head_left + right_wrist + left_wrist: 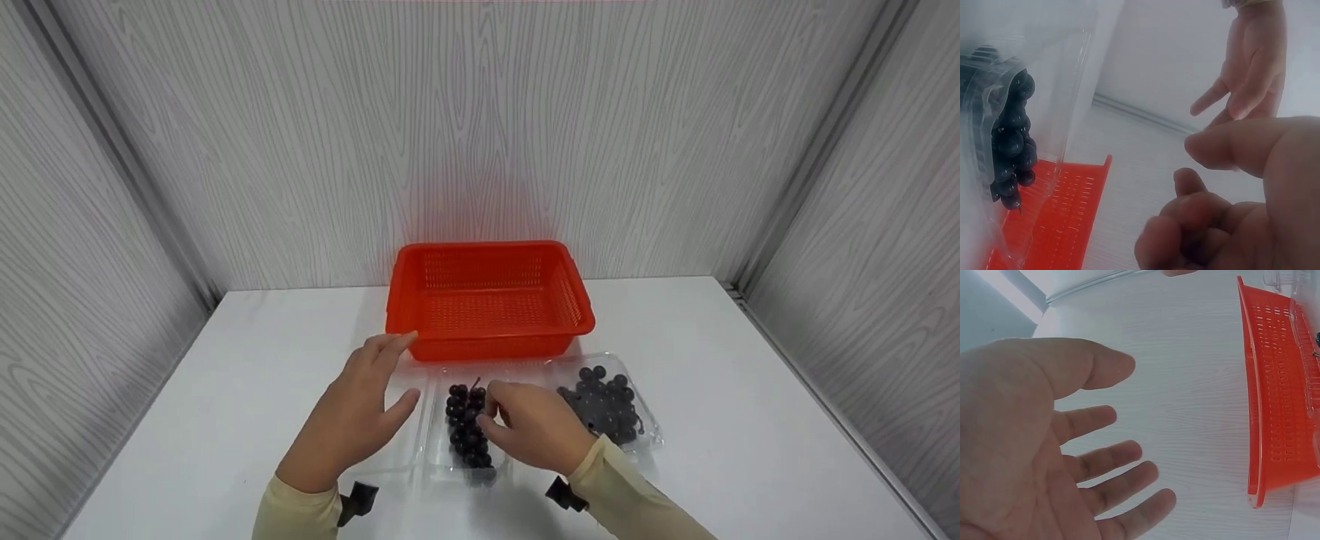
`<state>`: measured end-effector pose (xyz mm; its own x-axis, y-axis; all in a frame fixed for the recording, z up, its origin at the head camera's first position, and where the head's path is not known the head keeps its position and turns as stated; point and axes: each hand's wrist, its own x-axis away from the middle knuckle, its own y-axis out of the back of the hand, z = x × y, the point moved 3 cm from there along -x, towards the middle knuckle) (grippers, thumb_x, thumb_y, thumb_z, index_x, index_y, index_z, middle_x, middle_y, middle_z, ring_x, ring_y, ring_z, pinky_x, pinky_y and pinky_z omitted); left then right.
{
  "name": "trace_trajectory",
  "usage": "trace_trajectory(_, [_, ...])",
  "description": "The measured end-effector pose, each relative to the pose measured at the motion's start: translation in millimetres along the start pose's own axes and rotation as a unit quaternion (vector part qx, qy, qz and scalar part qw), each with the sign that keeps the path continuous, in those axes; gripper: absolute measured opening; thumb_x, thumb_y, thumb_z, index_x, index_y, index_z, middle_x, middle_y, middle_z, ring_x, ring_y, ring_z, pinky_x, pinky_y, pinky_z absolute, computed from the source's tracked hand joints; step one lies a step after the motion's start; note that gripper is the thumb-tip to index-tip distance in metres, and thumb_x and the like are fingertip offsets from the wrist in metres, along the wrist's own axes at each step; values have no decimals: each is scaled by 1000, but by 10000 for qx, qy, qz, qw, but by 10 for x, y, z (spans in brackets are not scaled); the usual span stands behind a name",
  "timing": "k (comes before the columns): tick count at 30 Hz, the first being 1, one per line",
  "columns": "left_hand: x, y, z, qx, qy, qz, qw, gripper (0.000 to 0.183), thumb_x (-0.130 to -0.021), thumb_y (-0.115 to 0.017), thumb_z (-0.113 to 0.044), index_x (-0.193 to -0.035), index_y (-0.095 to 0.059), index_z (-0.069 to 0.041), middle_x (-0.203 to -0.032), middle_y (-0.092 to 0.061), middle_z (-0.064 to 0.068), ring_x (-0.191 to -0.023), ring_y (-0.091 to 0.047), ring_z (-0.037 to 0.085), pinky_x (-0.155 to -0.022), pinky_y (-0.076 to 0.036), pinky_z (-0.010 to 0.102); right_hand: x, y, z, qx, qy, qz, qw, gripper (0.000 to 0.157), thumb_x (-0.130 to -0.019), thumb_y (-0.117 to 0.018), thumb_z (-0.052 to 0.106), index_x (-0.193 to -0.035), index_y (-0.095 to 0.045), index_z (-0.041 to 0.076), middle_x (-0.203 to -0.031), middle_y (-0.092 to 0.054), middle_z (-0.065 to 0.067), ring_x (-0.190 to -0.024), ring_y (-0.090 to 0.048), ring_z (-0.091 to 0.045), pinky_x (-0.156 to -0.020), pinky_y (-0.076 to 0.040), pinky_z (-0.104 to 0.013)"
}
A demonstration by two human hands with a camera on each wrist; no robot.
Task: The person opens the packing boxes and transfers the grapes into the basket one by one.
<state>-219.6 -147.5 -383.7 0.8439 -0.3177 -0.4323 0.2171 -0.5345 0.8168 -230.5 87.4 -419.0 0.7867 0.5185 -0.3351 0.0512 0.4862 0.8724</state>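
Note:
My left hand [346, 416] hovers with fingers spread and thumb apart, by the front left corner of the red basket [487, 348]; nothing lies in its palm in the left wrist view. Over the middle of the clear plastic box [437, 431] is my right hand [538, 421], its fingers loosely bent and its thumb apart from them. A bunch of black grapes [459, 427] lies there beside the right fingertips, partly covered by them in the head view. To the right, more black grapes [611, 409] show through clear plastic. The right wrist view shows grapes [1012, 143] inside the plastic wall.
The slotted red basket stands near the back wall [480, 135], right behind the clear plastic. Patterned grey panels [862, 247] close in the white tabletop [720, 390] at the sides. Black wrist mounts [361, 499] stick out below both hands.

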Motion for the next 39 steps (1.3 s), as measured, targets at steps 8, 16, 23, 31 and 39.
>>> trace_trajectory(8, [-13, -14, -16, 130, 188, 484, 9986, 70, -94, -75, -32, -155, -46, -17, -152, -45, 10, -140, -46, 29, -104, -52, 51, 7, -13, -9, -27, -137, -115, 9998, 16, -93, -73, 23, -104, -63, 18, -101, -59, 7, -78, -55, -11, -71, -52, -28])
trace_trajectory(16, [7, -142, -11, -36, 169, 749, 9970, 56, -94, -76, -30, -145, -57, -15, -144, -55, 8, -134, -53, 29, -107, -50, 49, 3, -194, -101, 332, -91, 394, 9986, 25, -93, -75, 27, -113, -67, 14, -92, -66, 0, -77, -57, -10, -66, -51, -28])
trace_trajectory(23, [27, -301, -7, 100, 502, 1087, 9928, 68, -88, -80, -34, -149, -54, -19, -148, -52, 11, -130, -55, 33, -101, -52, 53, -46, -310, -137, 282, -159, 457, 9984, 23, -92, -76, 20, -113, -68, 11, -89, -65, 1, -74, -57, -9, -65, -53, -28])
trace_trajectory(31, [72, -459, 26, 17, 1017, 1925, 9760, 92, -75, -89, -37, -154, -49, -14, -145, -54, 20, -127, -55, 43, -99, -51, 59, -45, -411, -159, 139, -466, 805, 9956, 27, -92, -76, 23, -115, -68, 10, -96, -67, -2, -79, -63, -13, -71, -56, -34])
trace_trajectory(39, [82, -571, 15, -184, 1130, 2311, 9662, 96, -67, -95, -34, -149, -53, -8, -133, -60, 21, -115, -59, 43, -94, -52, 59, -60, -438, -157, 490, -313, 629, 9963, 27, -90, -78, 25, -111, -71, 9, -87, -66, -1, -72, -57, -14, -66, -50, -34])
